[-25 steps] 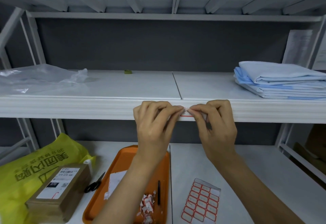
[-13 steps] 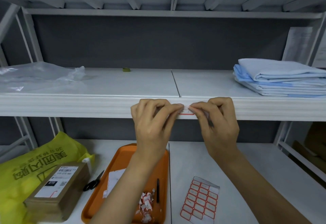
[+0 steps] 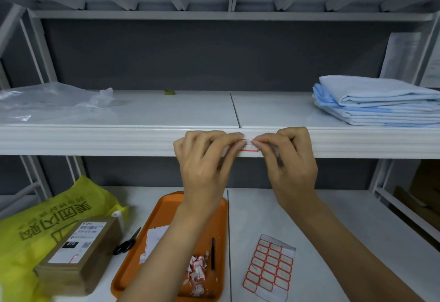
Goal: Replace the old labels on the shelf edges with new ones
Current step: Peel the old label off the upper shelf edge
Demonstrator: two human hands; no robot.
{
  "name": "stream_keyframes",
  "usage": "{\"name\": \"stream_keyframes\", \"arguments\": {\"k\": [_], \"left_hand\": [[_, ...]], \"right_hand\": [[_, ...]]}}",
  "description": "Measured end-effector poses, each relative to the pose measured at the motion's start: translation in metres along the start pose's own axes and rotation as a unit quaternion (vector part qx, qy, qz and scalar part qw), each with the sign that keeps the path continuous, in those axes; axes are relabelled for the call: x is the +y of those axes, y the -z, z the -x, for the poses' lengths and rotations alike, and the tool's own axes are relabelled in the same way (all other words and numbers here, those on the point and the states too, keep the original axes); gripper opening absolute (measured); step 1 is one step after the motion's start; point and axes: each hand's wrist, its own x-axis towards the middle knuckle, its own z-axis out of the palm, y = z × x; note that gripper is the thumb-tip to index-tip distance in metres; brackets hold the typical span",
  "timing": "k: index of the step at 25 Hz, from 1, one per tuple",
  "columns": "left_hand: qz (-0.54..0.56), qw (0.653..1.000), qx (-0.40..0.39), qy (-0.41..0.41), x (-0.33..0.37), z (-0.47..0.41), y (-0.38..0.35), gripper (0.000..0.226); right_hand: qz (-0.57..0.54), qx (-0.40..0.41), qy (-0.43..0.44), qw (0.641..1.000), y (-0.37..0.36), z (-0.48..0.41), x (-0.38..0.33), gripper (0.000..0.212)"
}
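A small red-bordered white label (image 3: 249, 147) sits on the front edge of the white middle shelf (image 3: 95, 141), near the seam between two shelf boards. My left hand (image 3: 204, 166) and my right hand (image 3: 288, 161) are both raised to it, fingertips pinched together on the label's upper edge from either side. Most of the label is hidden by my fingers. On the lower shelf a sheet of blank red-bordered labels (image 3: 269, 266) lies to the right of an orange tray (image 3: 166, 216). The tray holds crumpled peeled labels (image 3: 196, 270), a backing sheet and a dark pen (image 3: 212, 251).
Black scissors (image 3: 126, 243) lie left of the tray, beside a brown parcel (image 3: 76, 254) resting on a yellow bag (image 3: 47, 220). The middle shelf carries clear plastic (image 3: 47, 101) at left, folded blue cloth (image 3: 376, 104) at right and a small green item (image 3: 169, 92) at the back.
Both hands stay pinched on the label at the shelf edge; only the view has shifted slightly, and the fingertips sit a little higher on the label.
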Motion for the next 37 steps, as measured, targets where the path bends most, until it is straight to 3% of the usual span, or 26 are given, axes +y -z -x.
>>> {"name": "stream_keyframes", "arguments": {"k": [23, 37], "left_hand": [[-0.062, 0.997, 0.027, -0.026, 0.0039, -0.0007, -0.0075, 0.021], [0.011, 0.999, 0.010, -0.040, -0.0015, -0.0022, -0.0063, 0.016]], "right_hand": [[-0.009, 0.000, 0.018, 1.000, 0.0024, -0.0013, 0.0019, 0.018], [-0.008, -0.003, 0.034, 0.999, 0.0029, -0.0015, 0.0016, 0.018]]}}
